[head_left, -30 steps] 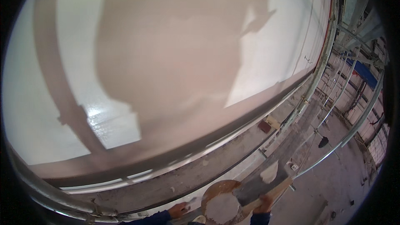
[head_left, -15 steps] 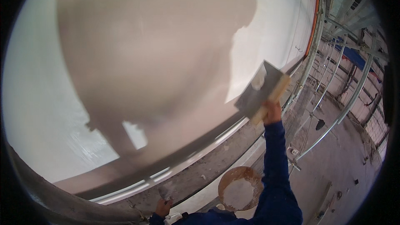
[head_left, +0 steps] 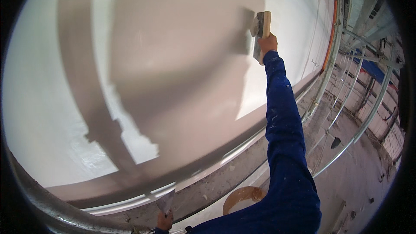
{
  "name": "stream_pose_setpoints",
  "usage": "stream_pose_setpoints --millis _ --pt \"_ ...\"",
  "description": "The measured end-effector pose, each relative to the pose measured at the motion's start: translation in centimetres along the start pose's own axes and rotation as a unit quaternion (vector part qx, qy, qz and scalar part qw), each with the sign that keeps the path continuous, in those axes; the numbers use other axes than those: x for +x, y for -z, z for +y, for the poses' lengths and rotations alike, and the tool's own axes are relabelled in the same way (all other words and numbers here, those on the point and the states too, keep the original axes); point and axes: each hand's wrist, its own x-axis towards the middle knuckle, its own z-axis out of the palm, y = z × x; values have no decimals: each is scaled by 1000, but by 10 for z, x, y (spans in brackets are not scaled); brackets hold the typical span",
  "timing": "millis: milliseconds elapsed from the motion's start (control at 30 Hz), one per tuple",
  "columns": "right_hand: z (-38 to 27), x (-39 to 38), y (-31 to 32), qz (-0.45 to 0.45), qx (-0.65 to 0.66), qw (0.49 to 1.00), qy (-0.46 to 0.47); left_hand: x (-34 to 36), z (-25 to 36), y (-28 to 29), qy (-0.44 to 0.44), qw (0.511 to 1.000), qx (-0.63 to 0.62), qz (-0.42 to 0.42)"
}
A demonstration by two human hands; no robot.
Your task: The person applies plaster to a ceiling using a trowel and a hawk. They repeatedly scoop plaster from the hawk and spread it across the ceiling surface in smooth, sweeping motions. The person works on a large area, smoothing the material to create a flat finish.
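My right hand [head_left: 269, 43] is wrapped round the wooden handle of a plastering trowel [head_left: 260, 26], with the arm stretched up. The grey blade stands edge-on to the wall [head_left: 186, 56], at or close to its surface; whether it touches I cannot tell. A pale lump of plaster [head_left: 254, 25] clings to the blade. My left hand [head_left: 164, 221] is low down, closed on a putty knife [head_left: 166, 200] whose blade points up. Shadows from my arm and the trowel fall across the pinkish-beige wall, which has brighter sunlit patches.
A round tub [head_left: 231, 200] with a brown rim and whitish contents stands below, partly hidden by my right arm. Metal scaffold poles [head_left: 367, 104] rise on the right above a dusty floor [head_left: 342, 182]. A thick rounded pipe or rail [head_left: 43, 210] curves across the lower left.
My right hand has raised the trowel from beside the wall's lower edge up to its surface, turning the blade. My left hand with the putty knife has shifted slightly left and down.
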Motion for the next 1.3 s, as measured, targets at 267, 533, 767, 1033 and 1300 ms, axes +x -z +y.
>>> stream_pose_setpoints --millis 267,533,767,1033,1300 --pt "-6 22 -39 -8 -20 1000 9 -7 -15 -25 120 991 28 -48" --pt "-66 -28 -48 3 29 999 26 7 -6 2 17 997 27 -68" --pt "-176 -118 -75 28 1 999 41 10 -17 46 -34 994 13 -105" --pt "-334 -231 -94 13 -37 996 82 5 -33 59 -249 966 29 -57" --pt "-428 -314 -82 -62 45 985 152 2 0 47 -61 983 -127 -119"
